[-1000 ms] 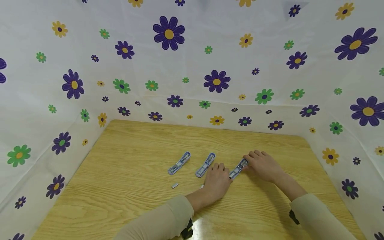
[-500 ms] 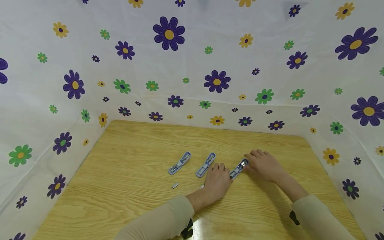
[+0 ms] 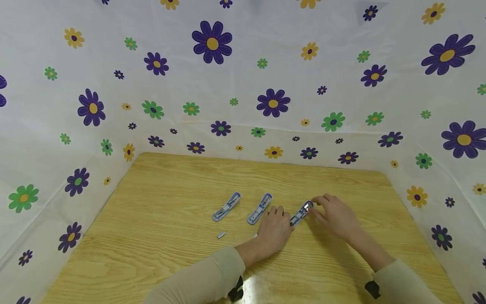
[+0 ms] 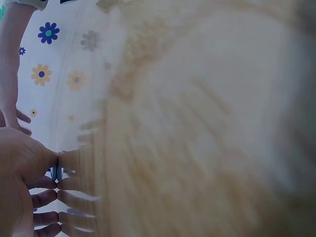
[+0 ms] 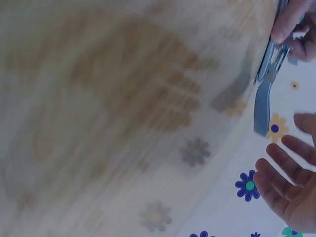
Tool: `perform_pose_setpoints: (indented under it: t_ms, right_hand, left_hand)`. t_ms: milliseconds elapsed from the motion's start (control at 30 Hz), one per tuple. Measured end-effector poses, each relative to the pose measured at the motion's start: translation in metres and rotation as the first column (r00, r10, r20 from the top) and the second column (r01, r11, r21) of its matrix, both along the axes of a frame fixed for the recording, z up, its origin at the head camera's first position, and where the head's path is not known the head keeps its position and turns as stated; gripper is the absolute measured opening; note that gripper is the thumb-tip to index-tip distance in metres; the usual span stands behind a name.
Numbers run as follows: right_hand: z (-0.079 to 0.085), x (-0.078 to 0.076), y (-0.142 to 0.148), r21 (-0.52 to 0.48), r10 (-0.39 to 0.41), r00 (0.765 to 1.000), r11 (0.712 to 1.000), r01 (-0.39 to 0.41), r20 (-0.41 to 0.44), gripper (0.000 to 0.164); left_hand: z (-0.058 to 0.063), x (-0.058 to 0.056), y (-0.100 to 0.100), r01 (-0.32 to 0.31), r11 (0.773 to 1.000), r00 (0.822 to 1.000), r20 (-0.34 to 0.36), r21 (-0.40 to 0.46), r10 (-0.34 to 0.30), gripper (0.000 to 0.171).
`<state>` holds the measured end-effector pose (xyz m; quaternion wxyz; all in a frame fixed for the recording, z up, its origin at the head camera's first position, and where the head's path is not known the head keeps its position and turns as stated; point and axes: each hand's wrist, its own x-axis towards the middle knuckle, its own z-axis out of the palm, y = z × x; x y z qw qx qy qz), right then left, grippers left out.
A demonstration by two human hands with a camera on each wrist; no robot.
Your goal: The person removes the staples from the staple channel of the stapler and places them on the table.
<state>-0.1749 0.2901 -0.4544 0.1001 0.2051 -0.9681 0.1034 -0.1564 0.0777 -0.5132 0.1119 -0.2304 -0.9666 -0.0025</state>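
Note:
A blue stapler lies on the table with its top swung wide, its metal insides showing. My left hand pinches its near end; in the right wrist view, the left thumb presses along the stapler's side and one arm of the stapler slants away. Beside the far end, my right hand is held with fingers loosely extended, apart from the stapler; its palm and spread fingers show in the right wrist view. Part of the stapler's near end is hidden behind the left hand.
Two similar opened-out staplers, one in the middle and one further left, lie on the wooden table. A small staple strip lies in front of them; another piece is mostly covered by the left wrist. A flowered cloth surrounds the table.
My right hand has come off the far end of the stapler and drawn slightly right, its fingers loosening. The left hand and the stapler have stayed in place.

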Motion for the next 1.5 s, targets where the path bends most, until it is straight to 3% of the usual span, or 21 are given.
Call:
perform_pose_setpoints:
  t_ms: [133, 267, 367, 500, 600, 833, 1033, 1400, 1500]
  right_hand:
    - [0.001, 0.007, -0.008, -0.166, -0.105, 0.988, 0.979, 0.123, 0.109, 0.027]
    - [0.002, 0.011, -0.015, -0.317, -0.114, 0.958, 0.928, 0.198, 0.265, 0.021]
    - [0.001, 0.011, -0.019, -0.427, -0.068, 0.907, 0.866, 0.261, 0.416, 0.022]
    - [-0.003, 0.01, -0.023, -0.523, 0.014, 0.82, 0.776, 0.352, 0.572, 0.029]
    - [-0.006, 0.008, -0.025, -0.542, 0.046, 0.783, 0.746, 0.386, 0.621, 0.033]
    - [-0.013, 0.006, -0.034, -0.539, 0.065, 0.741, 0.728, 0.424, 0.669, 0.034]
    - [-0.016, 0.003, -0.039, -0.536, 0.079, 0.723, 0.728, 0.429, 0.686, 0.03]
    - [-0.014, 0.001, -0.04, -0.478, 0.034, 0.73, 0.776, 0.411, 0.682, 0.023]
    - [-0.014, 0.001, -0.04, -0.489, 0.057, 0.723, 0.772, 0.405, 0.689, 0.023]
  left_hand:
    - [0.0, -0.001, 0.0, -0.005, 1.0, 1.0, 0.015, 0.005, 0.005, 0.042]
    - [0.001, -0.002, -0.001, -0.008, 1.0, 1.0, 0.019, 0.009, 0.007, 0.042]
    - [0.002, -0.002, -0.002, -0.006, 1.0, 1.0, 0.01, 0.006, 0.006, 0.042]
    - [0.002, -0.001, -0.002, -0.002, 1.0, 1.0, 0.001, 0.007, 0.002, 0.042]
    - [0.002, -0.001, -0.002, -0.004, 1.0, 1.0, 0.008, 0.009, 0.004, 0.042]
    - [0.002, -0.001, -0.001, -0.019, 1.0, 0.999, 0.028, -0.008, 0.019, 0.043]
    - [0.002, -0.001, 0.0, -0.024, 1.0, 0.999, 0.034, -0.011, 0.024, 0.043]
    - [0.002, 0.0, -0.001, -0.006, 1.0, 1.0, 0.019, -0.015, 0.006, 0.042]
    - [0.002, 0.001, -0.001, -0.007, 1.0, 1.0, 0.018, -0.023, 0.008, 0.042]
